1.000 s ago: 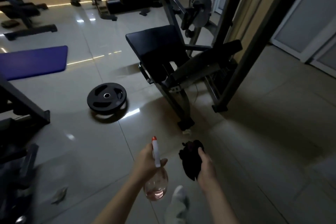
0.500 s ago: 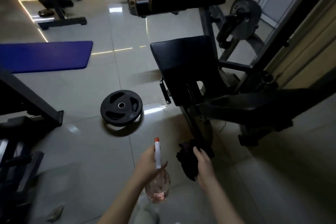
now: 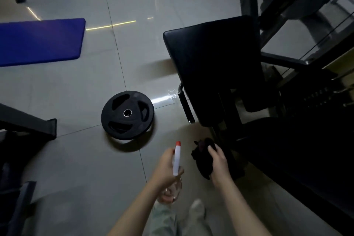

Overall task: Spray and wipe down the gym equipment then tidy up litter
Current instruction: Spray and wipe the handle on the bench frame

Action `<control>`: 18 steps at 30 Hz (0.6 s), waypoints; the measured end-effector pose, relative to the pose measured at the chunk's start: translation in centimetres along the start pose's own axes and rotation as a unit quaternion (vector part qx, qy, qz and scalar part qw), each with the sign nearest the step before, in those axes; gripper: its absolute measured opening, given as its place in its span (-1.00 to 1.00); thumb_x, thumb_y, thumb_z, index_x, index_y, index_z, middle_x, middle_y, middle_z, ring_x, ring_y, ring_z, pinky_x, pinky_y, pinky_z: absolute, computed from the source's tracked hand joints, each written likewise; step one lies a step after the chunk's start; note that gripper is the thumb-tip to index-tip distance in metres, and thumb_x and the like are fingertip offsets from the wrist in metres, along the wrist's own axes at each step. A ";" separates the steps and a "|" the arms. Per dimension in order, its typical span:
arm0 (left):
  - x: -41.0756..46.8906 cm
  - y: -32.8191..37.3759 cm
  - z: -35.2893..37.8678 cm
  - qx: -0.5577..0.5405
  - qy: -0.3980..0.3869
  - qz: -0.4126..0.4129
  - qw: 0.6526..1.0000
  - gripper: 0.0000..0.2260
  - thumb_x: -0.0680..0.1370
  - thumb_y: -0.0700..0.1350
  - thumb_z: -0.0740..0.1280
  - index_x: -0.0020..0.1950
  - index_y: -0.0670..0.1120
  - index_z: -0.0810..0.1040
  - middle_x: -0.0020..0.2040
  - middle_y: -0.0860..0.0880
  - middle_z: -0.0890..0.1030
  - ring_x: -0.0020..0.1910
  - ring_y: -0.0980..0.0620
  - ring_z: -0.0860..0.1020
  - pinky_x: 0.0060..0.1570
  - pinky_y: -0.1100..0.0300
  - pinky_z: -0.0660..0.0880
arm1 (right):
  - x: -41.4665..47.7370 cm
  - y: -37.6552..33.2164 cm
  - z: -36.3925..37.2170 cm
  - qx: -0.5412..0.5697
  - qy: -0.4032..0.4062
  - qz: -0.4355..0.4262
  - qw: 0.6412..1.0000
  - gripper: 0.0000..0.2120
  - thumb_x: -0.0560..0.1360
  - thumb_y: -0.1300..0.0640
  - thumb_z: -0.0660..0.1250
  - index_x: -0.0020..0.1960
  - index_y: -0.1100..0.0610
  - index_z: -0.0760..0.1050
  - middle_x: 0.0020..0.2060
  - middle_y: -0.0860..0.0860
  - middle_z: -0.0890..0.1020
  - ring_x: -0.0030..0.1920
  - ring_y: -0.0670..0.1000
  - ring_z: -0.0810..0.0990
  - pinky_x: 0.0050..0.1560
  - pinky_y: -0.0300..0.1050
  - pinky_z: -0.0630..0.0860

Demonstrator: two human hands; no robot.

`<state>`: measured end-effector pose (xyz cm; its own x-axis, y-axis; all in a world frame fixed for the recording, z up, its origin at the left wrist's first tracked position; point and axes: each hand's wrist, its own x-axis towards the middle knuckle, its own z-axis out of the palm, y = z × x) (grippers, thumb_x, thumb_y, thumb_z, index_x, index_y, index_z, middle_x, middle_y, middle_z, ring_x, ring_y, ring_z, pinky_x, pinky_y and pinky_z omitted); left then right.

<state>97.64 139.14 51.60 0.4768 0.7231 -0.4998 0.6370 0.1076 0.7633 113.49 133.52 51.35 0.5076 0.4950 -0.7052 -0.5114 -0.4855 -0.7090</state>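
My left hand [image 3: 165, 166] grips a clear spray bottle [image 3: 176, 161] with a white head and a red nozzle, held low in front of me with the nozzle pointing away. My right hand [image 3: 219, 163] holds a dark bunched cloth [image 3: 201, 157] beside it. Just ahead and to the right stands a gym machine with a black padded seat [image 3: 212, 59]; its dark frame runs close past my right hand. A short chrome-tipped handle [image 3: 185, 106] sticks out at the pad's left edge.
A black weight plate [image 3: 127, 114] lies flat on the tiled floor, left of the machine. A blue mat [image 3: 38, 41] lies at the far left. Dark machine bases [image 3: 28, 124] stand at the left edge and others at the top. My foot in a light sock [image 3: 197, 208] is below.
I have stepped closer to the padded machine, which now fills the right side of the view. Both hands keep their hold on the bottle and the cloth, roughly in the same pose.
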 end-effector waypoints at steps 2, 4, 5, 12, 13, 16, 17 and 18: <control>2.5 -0.1 -0.3 -0.010 -0.011 -0.006 1.000 -0.61 0.35 -0.08 0.25 0.18 -0.04 0.38 -0.11 0.00 0.47 -0.21 0.04 0.50 -0.24 0.22 0.39 | 2.3 -0.5 0.6 -0.006 0.006 0.004 1.000 -0.59 0.58 0.12 0.24 0.42 0.06 0.33 0.31 0.13 0.46 0.24 0.14 0.47 0.27 0.07 0.42; 5.6 -0.6 -0.2 -0.013 -0.032 -0.012 0.999 -0.59 0.43 -0.13 0.27 0.28 -0.01 0.35 -0.07 0.04 0.47 -0.18 0.08 0.50 -0.21 0.24 0.42 | 5.2 -0.9 1.0 -0.011 0.017 0.001 1.000 -0.59 0.58 0.13 0.25 0.41 0.04 0.33 0.31 0.12 0.46 0.26 0.14 0.46 0.27 0.06 0.42; 7.3 -0.9 -0.2 -0.006 -0.038 -0.010 0.999 -0.56 0.45 -0.14 0.27 0.32 -0.01 0.33 0.01 0.03 0.48 -0.14 0.07 0.52 -0.16 0.23 0.43 | 7.0 -1.1 1.3 -0.018 0.018 -0.006 1.000 -0.58 0.58 0.13 0.25 0.42 0.03 0.32 0.32 0.11 0.45 0.27 0.12 0.44 0.26 0.04 0.41; 17.3 -3.8 1.3 0.052 -0.076 -0.012 0.996 -0.38 0.42 0.10 0.21 0.43 -0.13 0.28 0.14 -0.06 0.48 0.07 0.00 0.48 0.10 0.08 0.42 | 16.3 -2.6 1.7 -0.085 0.012 -0.046 0.995 -0.55 0.58 0.11 0.25 0.44 -0.03 0.28 0.39 0.02 0.37 0.36 0.04 0.37 0.32 -0.04 0.35; 18.6 -4.3 1.8 0.056 -0.079 -0.013 0.995 -0.36 0.43 0.15 0.20 0.43 -0.14 0.28 0.16 -0.09 0.50 0.10 -0.02 0.48 0.11 0.08 0.42 | 17.6 -2.6 1.8 -0.098 0.008 -0.053 0.994 -0.54 0.58 0.10 0.25 0.45 -0.03 0.26 0.40 0.00 0.35 0.38 0.03 0.35 0.32 -0.05 0.34; 20.9 -4.9 2.5 0.061 -0.084 0.000 0.995 -0.35 0.49 0.21 0.21 0.49 -0.09 0.25 0.25 -0.10 0.50 0.21 -0.05 0.48 0.17 0.11 0.42 | 19.7 -2.4 2.2 -0.141 0.015 -0.090 0.986 -0.52 0.58 0.09 0.24 0.46 -0.06 0.23 0.39 -0.02 0.36 0.38 0.01 0.34 0.36 0.01 0.33; 21.6 -5.2 2.7 0.068 -0.088 0.004 0.994 -0.41 0.54 0.13 0.25 0.50 -0.08 0.23 0.26 -0.10 0.49 0.22 -0.06 0.48 0.17 0.12 0.40 | 20.4 -2.2 2.4 -0.152 0.020 -0.099 0.983 -0.52 0.58 0.09 0.24 0.46 -0.06 0.22 0.39 -0.02 0.37 0.38 0.01 0.34 0.37 0.02 0.33; 22.3 -5.5 2.8 0.076 -0.089 0.012 0.993 -0.46 0.57 0.05 0.27 0.50 -0.08 0.23 0.25 -0.11 0.50 0.20 -0.08 0.49 0.16 0.12 0.40 | 21.0 -2.1 2.8 -0.160 0.023 -0.110 0.981 -0.52 0.58 0.10 0.24 0.47 -0.04 0.22 0.39 -0.02 0.37 0.38 0.00 0.33 0.37 0.01 0.32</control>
<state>106.44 152.76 35.10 0.5840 0.5905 -0.5570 0.7015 -0.0219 0.7123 123.27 146.88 38.04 0.6159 0.5829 -0.5299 -0.1467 -0.5760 -0.8041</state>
